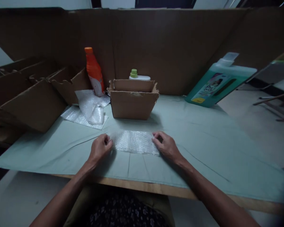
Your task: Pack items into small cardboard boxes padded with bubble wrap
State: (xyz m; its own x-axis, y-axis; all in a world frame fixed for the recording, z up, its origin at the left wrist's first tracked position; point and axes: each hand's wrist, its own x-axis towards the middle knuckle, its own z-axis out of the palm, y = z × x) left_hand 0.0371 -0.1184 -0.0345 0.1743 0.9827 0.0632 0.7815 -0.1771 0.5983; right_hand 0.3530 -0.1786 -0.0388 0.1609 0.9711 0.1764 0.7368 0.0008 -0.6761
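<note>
A strip of clear bubble wrap (133, 142) is stretched flat between my hands, just over the pale green cloth near the table's front. My left hand (101, 146) pinches its left end, which looks slightly blurred. At the other end my right hand (165, 145) is closed on the strip, thumb against the fingers. Behind it stands an open brown cardboard box (132, 105), its inside mostly hidden. More bubble wrap (91, 108) lies crumpled and layered to the left of that box.
Several open cardboard boxes (35, 104) crowd the left side. An orange bottle (94, 72) and a white bottle with a green cap (140, 77) stand at the back. A large green jug (215, 82) is at the right rear. Tall cardboard (170, 47) walls the far edge.
</note>
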